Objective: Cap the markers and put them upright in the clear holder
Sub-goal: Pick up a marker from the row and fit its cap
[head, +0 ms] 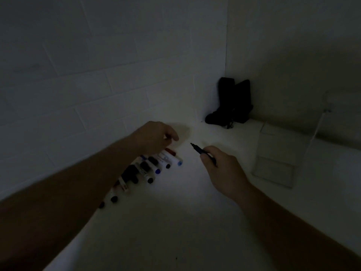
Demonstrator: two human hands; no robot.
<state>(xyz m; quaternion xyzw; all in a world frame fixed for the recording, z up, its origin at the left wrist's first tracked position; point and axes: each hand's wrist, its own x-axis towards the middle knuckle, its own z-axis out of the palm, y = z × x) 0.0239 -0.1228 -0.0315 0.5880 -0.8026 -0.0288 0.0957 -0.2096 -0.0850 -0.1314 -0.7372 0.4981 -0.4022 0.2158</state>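
Note:
The scene is dim. A row of markers [150, 167] lies on the white counter, most with white bodies and dark, blue or red ends. My left hand [154, 136] hovers over the far end of the row with its fingers curled; something small and pale shows at its fingertips, and I cannot tell what it is. My right hand [220, 169] grips an uncapped black marker [201, 152], whose bare tip points up and left toward my left hand. The clear holder [273, 165] stands on the counter to the right, nothing visible in it.
The white counter [175, 222] meets a tiled wall [97, 85] on the left and a plain wall at the back right. A dark object [232, 102] stands in the far corner. A clear upright sheet [330, 106] stands at the right.

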